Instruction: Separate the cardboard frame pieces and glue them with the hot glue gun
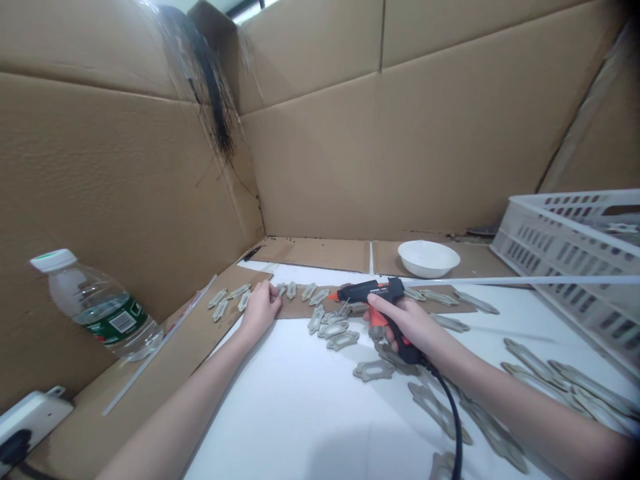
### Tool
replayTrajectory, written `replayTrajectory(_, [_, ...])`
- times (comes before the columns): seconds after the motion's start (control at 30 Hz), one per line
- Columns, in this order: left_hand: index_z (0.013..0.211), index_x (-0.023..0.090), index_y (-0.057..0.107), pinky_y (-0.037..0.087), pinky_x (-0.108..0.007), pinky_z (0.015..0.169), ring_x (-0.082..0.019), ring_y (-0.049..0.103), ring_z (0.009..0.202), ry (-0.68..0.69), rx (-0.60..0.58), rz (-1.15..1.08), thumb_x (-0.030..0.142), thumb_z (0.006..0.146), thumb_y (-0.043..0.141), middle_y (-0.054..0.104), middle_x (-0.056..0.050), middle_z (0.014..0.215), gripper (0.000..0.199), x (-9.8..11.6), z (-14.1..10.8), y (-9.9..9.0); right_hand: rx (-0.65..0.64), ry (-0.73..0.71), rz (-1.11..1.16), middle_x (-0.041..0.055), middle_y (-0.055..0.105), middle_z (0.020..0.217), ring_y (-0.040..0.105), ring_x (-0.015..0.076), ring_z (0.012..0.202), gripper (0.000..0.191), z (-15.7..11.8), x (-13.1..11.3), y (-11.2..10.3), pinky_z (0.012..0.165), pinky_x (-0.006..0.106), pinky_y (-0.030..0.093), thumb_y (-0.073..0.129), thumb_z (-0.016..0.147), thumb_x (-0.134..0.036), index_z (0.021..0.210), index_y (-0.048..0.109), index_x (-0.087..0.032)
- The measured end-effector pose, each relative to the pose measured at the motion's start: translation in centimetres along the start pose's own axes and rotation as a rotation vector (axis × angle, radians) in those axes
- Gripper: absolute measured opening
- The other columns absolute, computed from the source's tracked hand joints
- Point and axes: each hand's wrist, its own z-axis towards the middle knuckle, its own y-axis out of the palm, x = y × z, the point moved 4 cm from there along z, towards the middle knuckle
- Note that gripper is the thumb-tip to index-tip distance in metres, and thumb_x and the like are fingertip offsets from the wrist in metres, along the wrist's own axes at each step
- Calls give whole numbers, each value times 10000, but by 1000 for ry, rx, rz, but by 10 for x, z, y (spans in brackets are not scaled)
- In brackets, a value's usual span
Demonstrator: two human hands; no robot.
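My right hand [400, 323] is wrapped round a black and orange hot glue gun [370, 291], its orange nozzle pointing left over the cardboard strip. A black cord runs down from its handle. My left hand [263, 303] rests at the left part of the cardboard strip [295, 309], fingers bent by a small grey frame-shaped piece [281, 289]; whether they grip it is hidden. Further small grey pieces [309, 292] lie in a row along the strip. Several larger frame-shaped pieces [343, 341] lie loose on the white surface below the gun.
A water bottle [107, 313] leans at left above a white power strip [35, 420]. At the back stands a white bowl [429, 260]. A white plastic basket [565, 267] fills the right side, near more long grey pieces [545, 373]. Cardboard walls [425, 147] enclose the table.
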Motion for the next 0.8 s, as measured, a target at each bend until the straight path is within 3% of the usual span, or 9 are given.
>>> replayTrajectory(0.27, [954, 152, 564, 388, -290, 702, -189, 540, 776, -165, 77, -358, 218, 692, 500, 609, -71, 833, 277, -7, -2, -10, 6, -17, -5, -54, 425, 370, 432, 78, 294, 438, 2, 4, 2, 325, 180, 330, 420, 744, -537, 742, 562, -123])
replayTrajectory(0.47, [794, 111, 593, 449, -256, 600, -143, 573, 609, -247, -141, -764, 398, 642, 578, 612, -45, 670, 324, 22, -21, -8, 61, -13, 47, -52, 437, 390, 430, 73, 310, 391, -1, 5, 4, 339, 180, 338, 447, 728, -535, 650, 491, -154])
replayTrajectory(0.67, [740, 137, 501, 475, -262, 640, -144, 601, 670, -359, -364, -1128, 275, 661, 595, 631, -87, 792, 185, 66, -53, -7, 66, -93, 95, -63, 405, 394, 396, 72, 327, 383, -4, 7, 8, 347, 183, 345, 452, 724, -540, 678, 493, -162])
replayTrajectory(0.8, [784, 132, 485, 452, -217, 560, -98, 556, 595, -368, -412, -1204, 175, 678, 545, 610, -70, 793, 129, 75, -61, -4, 114, -218, -6, -55, 393, 388, 395, 84, 346, 386, -9, 3, 8, 370, 195, 344, 426, 750, -528, 684, 510, -157])
